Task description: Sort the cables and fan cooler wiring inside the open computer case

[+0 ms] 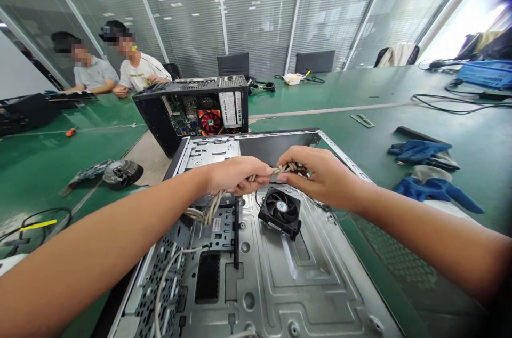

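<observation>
A bundle of beige cables (215, 207) runs up from the left side of an open metal computer case (276, 279). My left hand (240, 175) is closed around the bundle over the middle of the case. Close to its right, my right hand (310, 172) grips the same bundle between thumb and fingers, where the strands look twisted together. Just below the hands, a black cooling fan (280, 209) rests on the case floor with thin wires attached. Another beige cable (170, 268) loops down the case's left side.
Behind the case stands a second computer tower (196, 109) with its inside exposed. Blue gloves (434, 188) and a dark strip lie at right, near a blue basket (486, 72). Loose parts (120, 172) sit at left on the green table (304, 98). Two people (138, 69) sit at far left.
</observation>
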Available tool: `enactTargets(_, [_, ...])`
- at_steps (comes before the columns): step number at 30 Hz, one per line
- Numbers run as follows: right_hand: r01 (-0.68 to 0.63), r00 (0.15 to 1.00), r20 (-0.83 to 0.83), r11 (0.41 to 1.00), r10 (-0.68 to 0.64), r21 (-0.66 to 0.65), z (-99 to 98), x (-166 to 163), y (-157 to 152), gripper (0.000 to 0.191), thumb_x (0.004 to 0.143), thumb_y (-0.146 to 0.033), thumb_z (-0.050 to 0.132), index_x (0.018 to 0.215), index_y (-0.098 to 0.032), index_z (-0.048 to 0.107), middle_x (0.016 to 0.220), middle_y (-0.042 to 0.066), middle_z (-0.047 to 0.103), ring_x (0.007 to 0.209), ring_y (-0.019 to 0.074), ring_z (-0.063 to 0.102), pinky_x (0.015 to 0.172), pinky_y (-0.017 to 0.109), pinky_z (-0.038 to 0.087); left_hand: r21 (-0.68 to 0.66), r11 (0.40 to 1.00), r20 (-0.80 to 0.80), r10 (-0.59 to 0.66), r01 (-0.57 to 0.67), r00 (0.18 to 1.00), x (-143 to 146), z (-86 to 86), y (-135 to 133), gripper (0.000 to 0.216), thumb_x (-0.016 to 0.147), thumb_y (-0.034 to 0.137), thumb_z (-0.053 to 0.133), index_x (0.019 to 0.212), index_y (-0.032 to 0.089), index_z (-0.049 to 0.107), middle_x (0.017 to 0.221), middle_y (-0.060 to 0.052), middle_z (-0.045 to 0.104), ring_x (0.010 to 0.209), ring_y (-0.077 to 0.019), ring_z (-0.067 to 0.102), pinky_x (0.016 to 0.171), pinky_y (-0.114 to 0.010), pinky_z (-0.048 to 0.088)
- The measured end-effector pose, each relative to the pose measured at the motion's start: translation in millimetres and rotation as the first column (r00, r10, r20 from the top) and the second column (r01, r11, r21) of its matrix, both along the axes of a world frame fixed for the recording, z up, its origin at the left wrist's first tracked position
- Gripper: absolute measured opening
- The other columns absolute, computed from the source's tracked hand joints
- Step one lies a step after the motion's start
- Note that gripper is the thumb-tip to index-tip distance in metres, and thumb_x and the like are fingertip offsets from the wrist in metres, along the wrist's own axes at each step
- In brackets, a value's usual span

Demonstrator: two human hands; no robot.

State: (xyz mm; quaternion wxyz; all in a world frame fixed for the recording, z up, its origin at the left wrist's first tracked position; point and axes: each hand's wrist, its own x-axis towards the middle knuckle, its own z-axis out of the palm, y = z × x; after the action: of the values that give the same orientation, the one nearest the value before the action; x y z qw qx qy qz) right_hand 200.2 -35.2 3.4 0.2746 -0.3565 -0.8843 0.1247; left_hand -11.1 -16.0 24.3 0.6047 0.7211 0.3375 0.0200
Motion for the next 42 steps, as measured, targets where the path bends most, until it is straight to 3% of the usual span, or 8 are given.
enactTargets(5, [0.017, 0.995, 0.104, 0.998, -0.011, -0.058, -1.0, -2.8, 0.9, 0.028, 0.093, -0.037, 0.039, 0.082, -0.017, 0.056, 0.071, 0.003, 0.057, 0.063, 0.0138, 0.045, 0.061, 0.027, 0.033, 0.31, 0.951, -0.057, 0.001, 0.017, 0.998, 2.3, 0.7, 0.5, 0.029, 0.086, 0.037, 0.035, 0.062, 0.022, 0.029, 0.052, 0.004, 0.028, 0.047, -0.0104, 0.026, 0.045, -0.027, 0.024])
enactTargets(10, [0.066, 0.997, 0.046, 0.955, -0.055, -0.289, 4.7, -5.7, -1.8, 0.038, 0.093, -0.045, 0.037, 0.073, -0.017, 0.053, 0.061, -0.002, 0.045, 0.057, 0.0114, 0.038, 0.056, 0.026, 0.029, 0.78, 0.605, -0.232, 0.043, 0.16, 0.972, 1.6, 0.6, -1.8, 0.036, 0.093, 0.04, 0.027, 0.073, 0.018, 0.047, 0.064, 0.0, 0.048, 0.059, -0.0129, 0.043, 0.058, -0.028, 0.032])
enactTargets(13, [-0.03, 0.994, -0.103, 0.845, -0.03, -0.533, 6.4, -6.0, -2.1, 0.042, 0.09, -0.054, 0.041, 0.076, -0.017, 0.053, 0.055, -0.005, 0.037, 0.051, 0.0103, 0.033, 0.05, 0.025, 0.026, 0.82, 0.522, -0.312, 0.063, 0.235, 0.948, 0.1, 1.1, -4.3, 0.037, 0.095, 0.04, 0.026, 0.08, 0.017, 0.05, 0.063, 0.0, 0.05, 0.055, -0.0133, 0.042, 0.055, -0.028, 0.029])
enactTargets(17, [-0.135, 0.979, -0.204, 0.666, -0.026, -0.733, 10.5, -5.4, -0.3, 0.046, 0.088, -0.06, 0.04, 0.075, -0.018, 0.051, 0.052, -0.008, 0.027, 0.047, 0.0088, 0.024, 0.046, 0.025, 0.022, 0.806, 0.524, -0.345, 0.04, 0.275, 0.938, -0.5, 1.1, -6.1, 0.038, 0.096, 0.041, 0.026, 0.08, 0.018, 0.051, 0.064, -0.001, 0.052, 0.055, -0.0134, 0.044, 0.054, -0.028, 0.028])
enactTargets(22, [-0.024, 0.986, 0.135, 0.89, 0.096, -0.456, 15.2, -3.3, 2.4, 0.041, 0.09, -0.052, 0.042, 0.068, -0.019, 0.047, 0.058, -0.004, 0.038, 0.055, 0.0104, 0.032, 0.052, 0.025, 0.025, 0.756, 0.571, -0.372, -0.03, 0.321, 0.928, -1.8, -0.4, -3.8, 0.039, 0.097, 0.041, 0.026, 0.076, 0.018, 0.05, 0.063, 0.0, 0.052, 0.055, -0.0128, 0.043, 0.054, -0.028, 0.028])
enactTargets(24, [-0.039, 0.975, 0.185, 0.919, 0.12, -0.392, 12.3, -2.4, 2.9, 0.04, 0.093, -0.048, 0.038, 0.066, -0.019, 0.042, 0.058, -0.004, 0.038, 0.055, 0.0106, 0.031, 0.053, 0.026, 0.025, 0.744, 0.577, -0.373, -0.06, 0.337, 0.926, -1.8, -0.5, -3.0, 0.039, 0.097, 0.041, 0.026, 0.076, 0.018, 0.05, 0.064, 0.0, 0.052, 0.056, -0.0127, 0.043, 0.055, -0.027, 0.028])
enactTargets(29, [-0.038, 0.962, 0.244, 0.94, 0.127, -0.34, 6.7, -2.1, 0.9, 0.038, 0.095, -0.044, 0.034, 0.066, -0.02, 0.037, 0.06, -0.003, 0.041, 0.056, 0.0109, 0.034, 0.055, 0.027, 0.026, 0.725, 0.554, -0.471, -0.032, 0.408, 0.882, 1.5, -0.8, -5.5, 0.039, 0.097, 0.042, 0.026, 0.083, 0.018, 0.053, 0.066, -0.002, 0.056, 0.055, -0.0139, 0.044, 0.054, -0.028, 0.028])
enactTargets(42, [0.0, 0.995, 0.094, 0.893, 0.047, -0.451, 22.6, -6.1, -11.8, 0.037, 0.094, -0.041, 0.035, 0.063, -0.019, 0.039, 0.06, -0.003, 0.037, 0.058, 0.0112, 0.034, 0.056, 0.027, 0.028, 0.828, 0.341, -0.485, 0.042, 0.444, 0.873, -3.0, -2.0, -6.7, 0.041, 0.098, 0.043, 0.02, 0.092, 0.019, 0.053, 0.065, -0.003, 0.059, 0.055, -0.0167, 0.052, 0.052, -0.028, 0.03])
